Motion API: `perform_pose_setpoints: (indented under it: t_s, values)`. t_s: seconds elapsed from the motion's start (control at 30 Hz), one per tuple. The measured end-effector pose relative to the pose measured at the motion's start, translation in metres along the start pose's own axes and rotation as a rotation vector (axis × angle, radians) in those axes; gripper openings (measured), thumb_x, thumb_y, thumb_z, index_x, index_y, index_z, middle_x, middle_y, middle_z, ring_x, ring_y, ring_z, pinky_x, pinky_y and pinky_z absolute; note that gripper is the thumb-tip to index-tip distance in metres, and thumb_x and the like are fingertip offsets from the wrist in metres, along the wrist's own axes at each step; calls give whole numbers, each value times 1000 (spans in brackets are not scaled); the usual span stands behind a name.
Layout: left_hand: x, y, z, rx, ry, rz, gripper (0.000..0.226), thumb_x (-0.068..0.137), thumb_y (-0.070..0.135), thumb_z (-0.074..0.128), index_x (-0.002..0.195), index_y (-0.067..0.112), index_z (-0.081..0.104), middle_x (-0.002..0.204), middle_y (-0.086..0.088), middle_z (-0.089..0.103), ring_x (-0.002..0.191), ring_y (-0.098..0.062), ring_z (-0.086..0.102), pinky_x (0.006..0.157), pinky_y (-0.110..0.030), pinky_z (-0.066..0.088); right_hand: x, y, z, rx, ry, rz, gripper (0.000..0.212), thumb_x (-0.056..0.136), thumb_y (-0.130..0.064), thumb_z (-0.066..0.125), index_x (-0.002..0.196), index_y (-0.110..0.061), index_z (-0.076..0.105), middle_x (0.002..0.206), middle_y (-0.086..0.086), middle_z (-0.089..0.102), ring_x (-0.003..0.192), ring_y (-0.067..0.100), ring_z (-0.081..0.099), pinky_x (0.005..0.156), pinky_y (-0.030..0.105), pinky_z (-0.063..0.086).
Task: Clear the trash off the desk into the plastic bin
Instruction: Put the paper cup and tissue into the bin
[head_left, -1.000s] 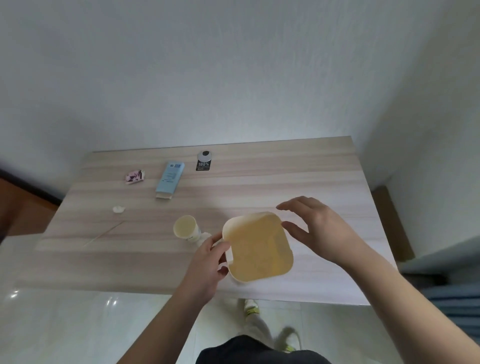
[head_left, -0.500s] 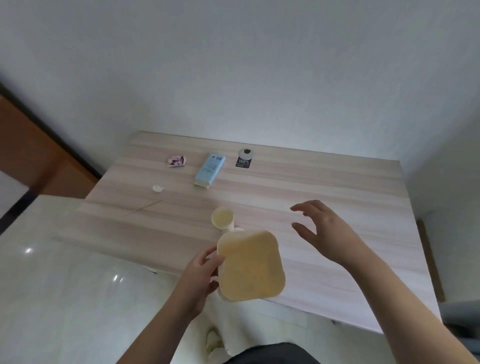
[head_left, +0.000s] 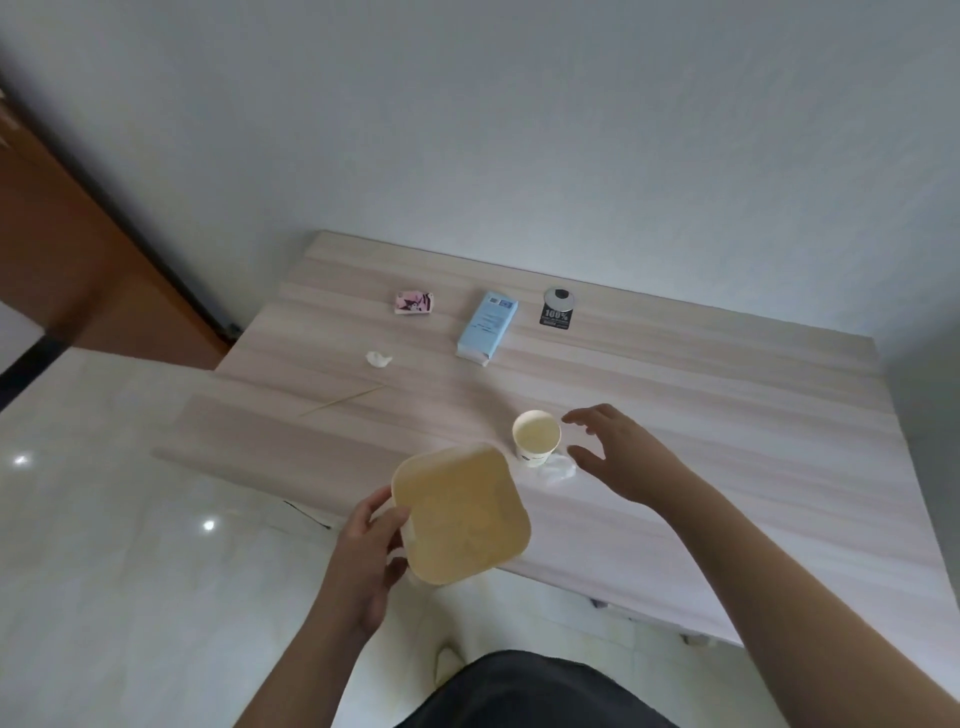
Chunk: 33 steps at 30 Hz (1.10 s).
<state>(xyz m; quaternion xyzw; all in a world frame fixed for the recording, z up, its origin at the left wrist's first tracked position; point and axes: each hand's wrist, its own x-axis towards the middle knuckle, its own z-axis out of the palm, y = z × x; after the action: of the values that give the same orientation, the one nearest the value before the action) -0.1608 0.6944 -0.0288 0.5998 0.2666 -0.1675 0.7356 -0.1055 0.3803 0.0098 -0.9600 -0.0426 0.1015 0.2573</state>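
My left hand (head_left: 370, 551) grips the left rim of a cream plastic bin (head_left: 462, 514), held at the desk's near edge with its mouth toward me. My right hand (head_left: 618, 454) hovers open just right of a white paper cup (head_left: 536, 436), fingers spread, not touching it. A crumpled white tissue (head_left: 558, 472) lies at the cup's base. Farther back on the wooden desk (head_left: 701, 415) lie a light blue carton (head_left: 487, 332), a pink wrapper (head_left: 413, 303), a small white wad (head_left: 378, 359), a thin wooden stick (head_left: 343, 401) and a black tag with a round cap (head_left: 557, 309).
The desk stands against a white wall, with glossy white floor tiles (head_left: 104, 519) to the left and below. A brown wooden door (head_left: 62, 260) is at the far left. My dark trousers (head_left: 535, 691) show at the bottom.
The bin has come off the desk toward its near edge in my left hand. My right hand let go of its rim and moved over beside the paper cup. The view swung left.
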Motion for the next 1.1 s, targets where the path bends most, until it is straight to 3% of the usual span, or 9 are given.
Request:
perform_pose_setpoints:
  t_s: [0.37, 0.6, 0.7, 0.87, 1.1]
  values:
    - [32, 11, -18, 19, -57, -27, 30, 92, 16, 59, 122, 21, 63, 104, -12, 69, 84, -27, 63, 66, -42, 49, 28, -12, 34, -229, 0, 155, 66, 86, -39, 63, 143, -22, 35, 137, 7, 48, 119, 30, 50, 96, 43, 44]
    - [35, 8, 8, 23, -12, 3, 26, 92, 15, 61, 110, 33, 66, 89, 2, 76, 79, -21, 69, 60, -32, 56, 49, -1, 54, -266, -74, 121, 93, 80, -46, 69, 152, -21, 16, 151, 7, 30, 131, 32, 39, 101, 46, 41]
    - [37, 8, 16, -1, 10, 1, 26, 93, 16, 59, 115, 29, 65, 98, -5, 73, 81, -22, 69, 61, -33, 56, 62, 2, 63, -268, -113, 118, 99, 79, -44, 71, 153, -21, 9, 157, 7, 21, 136, 32, 32, 104, 47, 38]
    - [38, 10, 23, -36, 32, 9, 28, 93, 16, 59, 120, 24, 63, 103, -10, 70, 80, -24, 66, 61, -35, 54, 68, 14, 72, -379, -217, 10, 96, 81, -39, 71, 153, -25, 10, 159, 1, 17, 138, 28, 31, 103, 45, 38]
    - [37, 8, 21, -46, 70, -7, 28, 93, 17, 60, 120, 24, 63, 96, -6, 73, 72, -19, 67, 54, -31, 52, 73, 23, 75, -380, -140, 20, 83, 81, -38, 67, 149, -23, 22, 144, 5, 36, 123, 27, 45, 95, 40, 42]
